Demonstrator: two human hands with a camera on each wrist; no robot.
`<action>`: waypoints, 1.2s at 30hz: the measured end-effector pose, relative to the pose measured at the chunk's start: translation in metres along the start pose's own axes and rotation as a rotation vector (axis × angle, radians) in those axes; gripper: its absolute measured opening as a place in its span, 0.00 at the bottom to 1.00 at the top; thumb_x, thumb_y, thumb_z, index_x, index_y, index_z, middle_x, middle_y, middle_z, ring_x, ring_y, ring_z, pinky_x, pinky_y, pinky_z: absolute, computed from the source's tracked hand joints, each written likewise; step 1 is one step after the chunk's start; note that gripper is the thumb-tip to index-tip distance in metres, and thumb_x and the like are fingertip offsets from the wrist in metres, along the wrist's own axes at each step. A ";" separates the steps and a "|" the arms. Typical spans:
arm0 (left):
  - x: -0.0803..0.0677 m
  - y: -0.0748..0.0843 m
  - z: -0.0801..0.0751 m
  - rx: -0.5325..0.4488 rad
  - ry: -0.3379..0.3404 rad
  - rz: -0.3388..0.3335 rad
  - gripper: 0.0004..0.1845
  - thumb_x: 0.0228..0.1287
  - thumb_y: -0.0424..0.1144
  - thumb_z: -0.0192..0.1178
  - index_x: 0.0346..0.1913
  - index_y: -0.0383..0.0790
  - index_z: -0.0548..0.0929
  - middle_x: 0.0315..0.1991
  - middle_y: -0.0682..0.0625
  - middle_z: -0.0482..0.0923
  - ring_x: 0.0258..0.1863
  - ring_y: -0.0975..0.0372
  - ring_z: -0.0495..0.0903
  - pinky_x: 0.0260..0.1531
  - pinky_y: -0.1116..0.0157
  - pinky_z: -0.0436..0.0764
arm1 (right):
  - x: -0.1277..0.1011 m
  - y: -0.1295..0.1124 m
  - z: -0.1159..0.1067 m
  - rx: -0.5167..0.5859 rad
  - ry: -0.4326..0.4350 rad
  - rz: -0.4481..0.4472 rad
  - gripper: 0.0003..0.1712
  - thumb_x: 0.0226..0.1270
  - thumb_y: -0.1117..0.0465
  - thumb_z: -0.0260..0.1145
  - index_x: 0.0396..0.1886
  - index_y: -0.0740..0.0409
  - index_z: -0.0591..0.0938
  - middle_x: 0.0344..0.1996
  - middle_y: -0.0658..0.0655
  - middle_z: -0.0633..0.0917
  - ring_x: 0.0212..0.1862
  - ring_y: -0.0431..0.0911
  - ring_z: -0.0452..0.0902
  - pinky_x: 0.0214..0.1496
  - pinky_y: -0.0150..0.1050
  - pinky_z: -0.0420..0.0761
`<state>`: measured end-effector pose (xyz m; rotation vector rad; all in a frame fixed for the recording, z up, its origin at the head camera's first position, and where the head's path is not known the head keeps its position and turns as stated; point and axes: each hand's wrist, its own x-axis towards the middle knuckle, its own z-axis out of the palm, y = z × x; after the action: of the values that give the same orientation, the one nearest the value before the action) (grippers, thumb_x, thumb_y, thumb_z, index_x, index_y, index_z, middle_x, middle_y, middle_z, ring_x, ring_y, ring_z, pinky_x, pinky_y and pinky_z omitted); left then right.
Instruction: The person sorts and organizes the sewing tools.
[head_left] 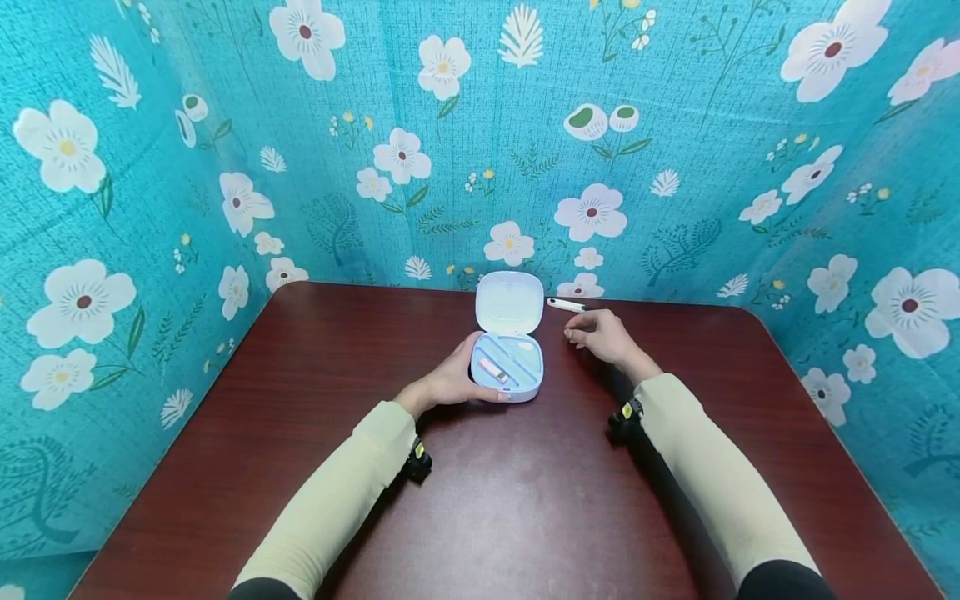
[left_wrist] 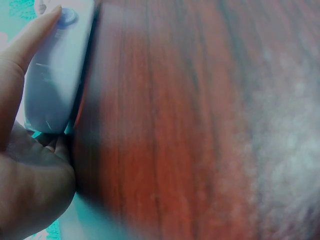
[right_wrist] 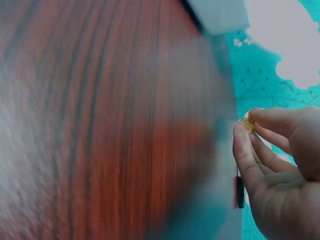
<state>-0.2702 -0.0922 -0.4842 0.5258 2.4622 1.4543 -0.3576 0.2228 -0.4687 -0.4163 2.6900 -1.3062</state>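
A pale blue case (head_left: pixel 529 385) stands on the table with its lid (head_left: pixel 510 302) raised at the back. Inside lies a small pink-and-silver stick (head_left: pixel 492 370), beside a slanting divider. My left hand (head_left: pixel 456 377) grips the case from its left side, the thumb along the front. In the left wrist view, the thumb reaches a round button-like catch (left_wrist: pixel 67 18) on the case wall (left_wrist: pixel 54 85). To the right of the case, my right hand (head_left: pixel 602 335) is apart from it. In the right wrist view, thumb and fingertips pinch a small shiny gold-coloured piece (right_wrist: pixel 248 122); its kind is unclear.
Behind my right hand, near the table's back edge, lies a slim white object (head_left: pixel 565 305) with a dark end. The dark red wooden table (head_left: pixel 480 492) reaches a blue flowered curtain (head_left: pixel 465 167) at the back and sides.
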 end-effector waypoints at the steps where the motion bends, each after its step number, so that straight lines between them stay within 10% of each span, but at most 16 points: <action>1: 0.000 0.000 0.000 -0.002 0.001 0.000 0.63 0.45 0.51 0.84 0.79 0.49 0.52 0.67 0.51 0.64 0.64 0.58 0.66 0.69 0.54 0.64 | -0.001 -0.002 0.001 0.015 -0.006 -0.006 0.11 0.75 0.67 0.64 0.50 0.69 0.85 0.40 0.65 0.87 0.38 0.52 0.85 0.44 0.45 0.86; 23: 0.002 -0.002 0.001 -0.011 -0.002 0.028 0.61 0.45 0.49 0.84 0.78 0.46 0.54 0.67 0.51 0.64 0.63 0.58 0.66 0.68 0.55 0.64 | -0.020 -0.044 0.020 0.078 -0.077 -0.123 0.10 0.70 0.67 0.69 0.49 0.66 0.86 0.43 0.62 0.88 0.41 0.59 0.84 0.48 0.59 0.83; 36: 0.000 -0.002 0.001 -0.011 0.000 0.020 0.62 0.46 0.49 0.84 0.79 0.46 0.52 0.68 0.49 0.64 0.64 0.58 0.67 0.69 0.52 0.63 | -0.021 -0.052 0.029 -0.048 -0.070 -0.183 0.07 0.68 0.66 0.71 0.43 0.62 0.88 0.38 0.57 0.88 0.38 0.49 0.84 0.39 0.38 0.81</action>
<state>-0.2704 -0.0921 -0.4860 0.5501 2.4540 1.4750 -0.3208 0.1771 -0.4463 -0.7154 2.6821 -1.2469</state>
